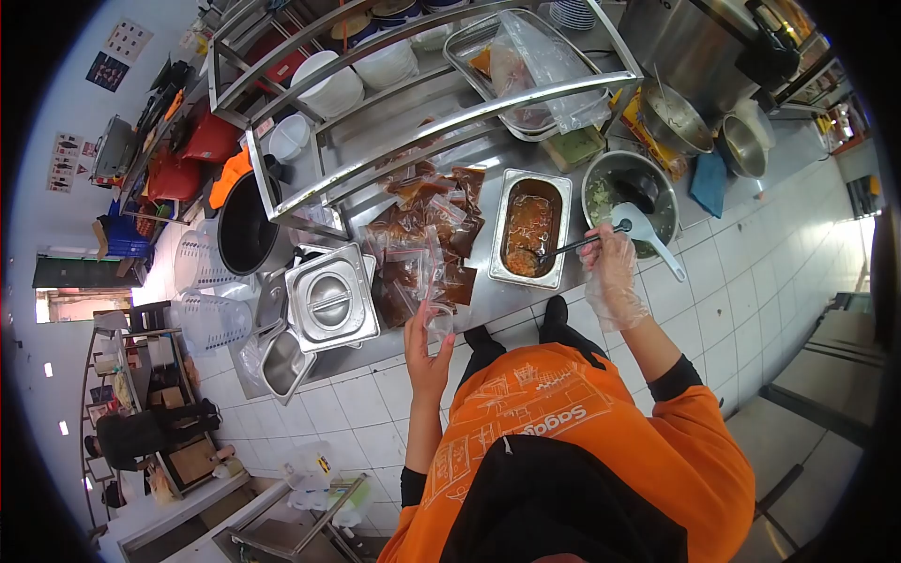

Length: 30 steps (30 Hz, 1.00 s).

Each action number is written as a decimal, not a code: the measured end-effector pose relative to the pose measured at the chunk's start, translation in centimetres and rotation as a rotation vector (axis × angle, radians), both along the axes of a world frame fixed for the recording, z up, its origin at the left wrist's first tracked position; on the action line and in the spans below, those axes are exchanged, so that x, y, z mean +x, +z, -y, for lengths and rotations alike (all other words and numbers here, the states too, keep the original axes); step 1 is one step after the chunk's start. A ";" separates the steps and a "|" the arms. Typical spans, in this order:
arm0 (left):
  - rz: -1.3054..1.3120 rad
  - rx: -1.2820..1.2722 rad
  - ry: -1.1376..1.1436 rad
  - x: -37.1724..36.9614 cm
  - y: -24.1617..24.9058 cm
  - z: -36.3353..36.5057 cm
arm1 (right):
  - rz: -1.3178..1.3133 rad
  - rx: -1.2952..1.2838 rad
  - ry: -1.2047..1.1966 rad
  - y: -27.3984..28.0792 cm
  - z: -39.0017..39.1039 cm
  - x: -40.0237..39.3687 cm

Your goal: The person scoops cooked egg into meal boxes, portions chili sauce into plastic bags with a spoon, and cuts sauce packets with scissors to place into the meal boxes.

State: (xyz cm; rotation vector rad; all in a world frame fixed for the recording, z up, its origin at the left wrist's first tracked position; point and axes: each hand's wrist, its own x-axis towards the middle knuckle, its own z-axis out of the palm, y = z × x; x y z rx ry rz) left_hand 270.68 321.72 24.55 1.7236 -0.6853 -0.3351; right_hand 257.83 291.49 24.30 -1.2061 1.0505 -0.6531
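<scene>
My right hand (614, 279), in a clear plastic glove, grips the black handle of a ladle (569, 246). The ladle's bowl dips into reddish-brown sauce (533, 220) in a rectangular steel pan (504, 272). My left hand (427, 361) is closed around what looks like a clear plastic bag (438, 324); its exact shape is hard to make out. Just beyond that hand, a pile of filled sauce bags (436, 220) lies on the steel table. To the right of the pan stands a round steel bowl (593, 178) with a white-handled utensil (657, 242) across it.
Left of the bags sits a lidded steel container (330, 298), near a black bucket (246, 225). A steel rack (450, 122) spans the table's far side. Behind it is a tray (455, 47) holding plastic bags. A large pot (694, 47) stands far right. Another person (141, 436) is at far left.
</scene>
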 end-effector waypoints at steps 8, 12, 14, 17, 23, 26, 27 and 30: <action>-0.029 0.013 0.013 -0.1 0.1 0.0 | -0.011 -0.094 0.029 0.6 -0.1 0.0; 0.015 0.048 0.009 0.1 -0.1 0.0 | 0.055 -0.080 0.031 -0.1 0.4 -0.2; 0.042 0.069 0.012 0.1 0.4 0.2 | 0.072 -0.036 -0.041 -0.3 0.9 0.1; 0.074 0.099 0.005 0.2 0.4 0.3 | 0.069 -0.059 0.012 0.8 0.5 0.4; 0.098 0.085 0.014 0.3 0.7 0.7 | -0.236 -0.986 0.470 3.0 0.2 -0.3; 0.082 0.093 0.017 0.2 0.7 0.7 | -0.205 -1.012 0.546 1.6 0.1 -0.4; 0.068 0.099 0.017 0.2 0.6 0.7 | -0.184 -1.031 0.548 0.3 0.1 -0.4; 0.060 0.086 0.021 0.3 0.4 0.5 | 0.102 -0.555 0.388 -2.4 0.2 -0.4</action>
